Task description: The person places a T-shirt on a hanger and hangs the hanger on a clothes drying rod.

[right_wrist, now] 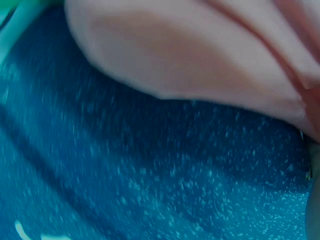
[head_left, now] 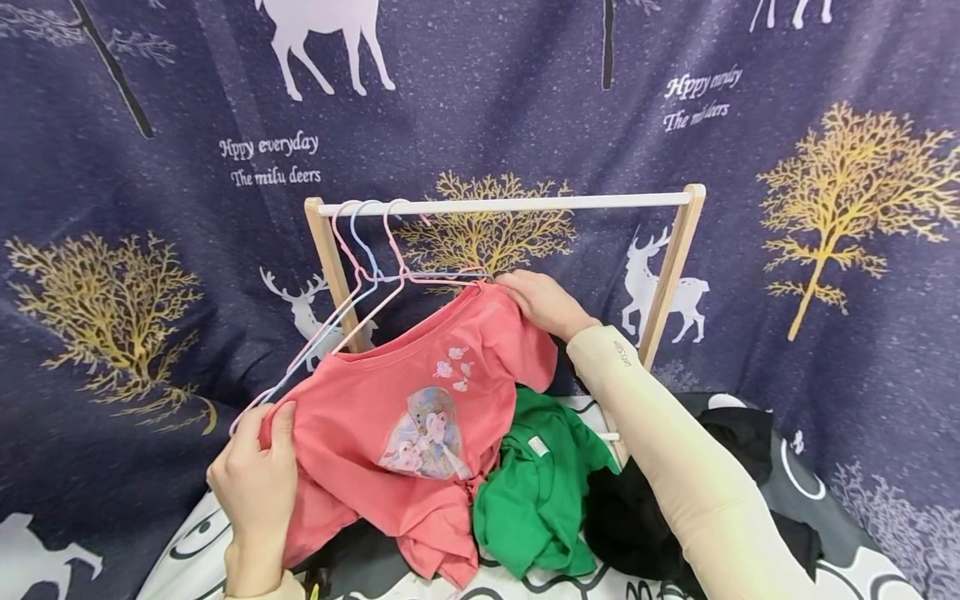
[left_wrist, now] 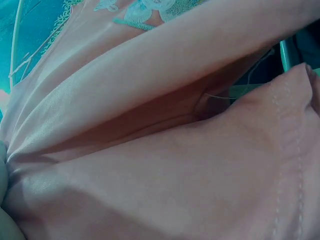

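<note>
A coral-pink T-shirt [head_left: 405, 375] with a heart print and small flowers is stretched between my two hands in the head view. My left hand [head_left: 255, 475] grips its left shoulder, thumb in front. At the opposite shoulder, my right hand [head_left: 543, 302] pinches the fabric beside the collar. The frontmost pink hanger [head_left: 393, 242] hooks over the white rail, and its lower arms run down to the shirt's neckline. How far it sits inside the shirt is hidden. Close folds of the shirt [left_wrist: 175, 165] fill the left wrist view; its edge [right_wrist: 165, 55] shows in the right wrist view.
Behind the front hanger, a blue hanger [head_left: 362, 237] and another pink hanger [head_left: 343, 237] hang on the white rail [head_left: 540, 203] of a wooden-legged rack. Below lie a green garment [head_left: 532, 492] and black clothing [head_left: 630, 525]. A dark deer-patterned curtain [head_left: 480, 100] stands behind.
</note>
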Action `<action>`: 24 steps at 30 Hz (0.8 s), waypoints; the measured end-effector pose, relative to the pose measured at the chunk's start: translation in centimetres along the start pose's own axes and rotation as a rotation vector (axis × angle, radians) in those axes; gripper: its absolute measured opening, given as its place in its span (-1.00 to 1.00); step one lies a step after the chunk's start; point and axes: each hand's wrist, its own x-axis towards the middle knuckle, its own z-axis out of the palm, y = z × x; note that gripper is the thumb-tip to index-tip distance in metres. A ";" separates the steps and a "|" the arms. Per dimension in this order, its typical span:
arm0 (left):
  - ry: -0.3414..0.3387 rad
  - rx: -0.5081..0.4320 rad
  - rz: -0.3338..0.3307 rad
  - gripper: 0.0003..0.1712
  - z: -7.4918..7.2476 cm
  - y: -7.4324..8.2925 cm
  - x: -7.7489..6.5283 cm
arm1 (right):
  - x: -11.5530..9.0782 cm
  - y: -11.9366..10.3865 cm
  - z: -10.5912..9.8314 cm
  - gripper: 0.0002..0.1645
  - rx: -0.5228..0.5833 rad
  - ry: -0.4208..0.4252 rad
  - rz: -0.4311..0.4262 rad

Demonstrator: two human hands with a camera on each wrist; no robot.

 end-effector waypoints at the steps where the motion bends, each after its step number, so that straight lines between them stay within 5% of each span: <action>1: 0.005 0.001 -0.004 -0.78 -0.1 -0.1 0.1 | -0.1 -0.1 0.1 -0.72 0.021 0.019 0.005; 7: -0.008 0.014 -0.027 -0.77 -0.5 -0.3 0.6 | 0.2 -0.6 0.2 -0.74 0.123 0.077 0.124; 12: -0.057 0.029 -0.020 -0.71 -0.9 -0.3 0.8 | 0.4 -0.6 0.0 -0.77 0.145 0.050 0.191; 16: -0.011 0.010 -0.042 -0.75 -0.8 -0.4 1.0 | 0.6 -0.3 -0.4 -0.76 0.204 -0.007 0.274; 24: 0.013 0.007 -0.059 -0.77 -0.8 -0.3 1.5 | 0.2 1.0 -1.5 -0.69 0.720 -0.138 0.477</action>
